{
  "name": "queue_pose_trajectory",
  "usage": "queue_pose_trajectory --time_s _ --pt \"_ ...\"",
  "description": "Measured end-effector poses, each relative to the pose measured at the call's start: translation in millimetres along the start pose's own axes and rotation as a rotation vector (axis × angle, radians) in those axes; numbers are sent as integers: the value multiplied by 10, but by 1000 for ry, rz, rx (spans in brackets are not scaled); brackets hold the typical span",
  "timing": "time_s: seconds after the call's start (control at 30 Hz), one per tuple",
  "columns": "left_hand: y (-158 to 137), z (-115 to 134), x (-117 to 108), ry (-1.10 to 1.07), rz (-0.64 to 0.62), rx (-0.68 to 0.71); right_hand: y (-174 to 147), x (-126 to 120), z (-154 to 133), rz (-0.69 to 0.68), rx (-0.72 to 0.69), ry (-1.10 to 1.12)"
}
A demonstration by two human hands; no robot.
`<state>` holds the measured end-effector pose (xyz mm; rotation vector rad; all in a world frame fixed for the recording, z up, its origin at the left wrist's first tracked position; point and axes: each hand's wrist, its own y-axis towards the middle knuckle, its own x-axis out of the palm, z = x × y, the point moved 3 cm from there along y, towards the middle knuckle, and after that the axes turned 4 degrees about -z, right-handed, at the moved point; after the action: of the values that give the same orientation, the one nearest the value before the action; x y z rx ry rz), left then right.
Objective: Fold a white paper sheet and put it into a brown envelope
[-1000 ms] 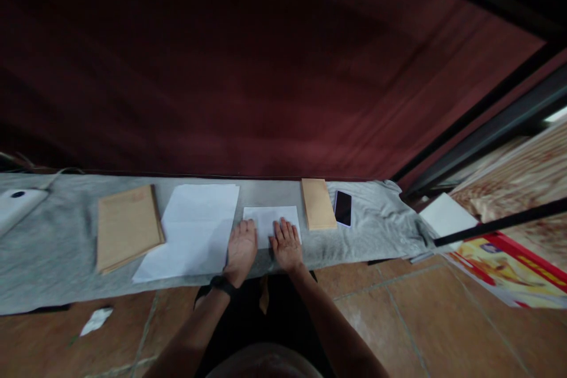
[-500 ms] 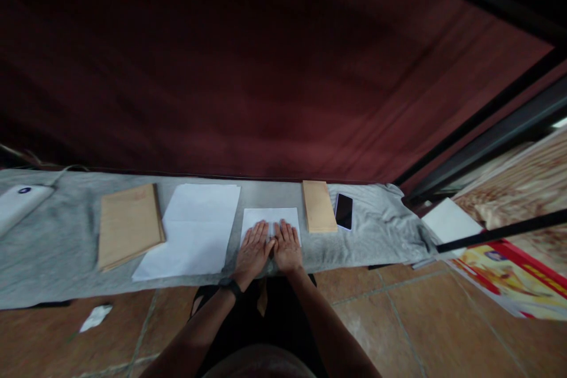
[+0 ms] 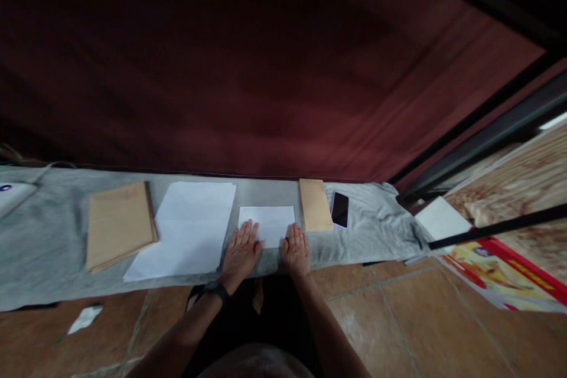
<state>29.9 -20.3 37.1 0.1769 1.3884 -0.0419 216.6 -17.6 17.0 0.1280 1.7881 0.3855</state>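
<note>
A small white sheet of paper [image 3: 271,223], seemingly folded, lies flat on the grey cloth in front of me. Over its left edge rests my left hand [image 3: 240,253], palm down, fingers stretched out. My right hand [image 3: 296,249] lies flat at the paper's lower right corner, its fingers straight. Neither hand grips anything. Left of the paper is a stack of larger white sheets [image 3: 190,224]. Close to my right hand, just beyond the paper's right side, is a stack of narrow brown envelopes [image 3: 316,205].
Large brown envelopes [image 3: 119,223] lie at the left, partly over the white sheets. A phone [image 3: 340,209] sits right of the narrow envelopes. A white device with a cord [image 3: 15,194] is at far left. A dark red panel [image 3: 266,100] rises behind the grey cloth [image 3: 376,230].
My hands have moved apart from the middle of the small paper, the left to its left edge and the right to its right corner. The view has shifted slightly.
</note>
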Motion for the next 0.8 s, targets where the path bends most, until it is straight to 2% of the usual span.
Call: queue_pose_trajectory --time_s 0.17,0.23,0.37,0.47,0.57,0.8 --pt "5 4 0 -22 1 -6 -62 -98 -30 8 56 9" --pt "5 5 -5 -29 1 -8 -55 -128 -174 1 -18 48" --pt "-9 -17 -5 -14 -20 24 -53 -106 -559 -92 -253 175" --pt "-15 -38 13 5 -46 48 -83 -53 -694 -147 -307 196" --pt "-4 -37 25 7 -35 28 -116 -32 -620 -129 -271 142" --pt "17 -1 27 -21 -7 7 -170 -138 -185 -118 -173 14"
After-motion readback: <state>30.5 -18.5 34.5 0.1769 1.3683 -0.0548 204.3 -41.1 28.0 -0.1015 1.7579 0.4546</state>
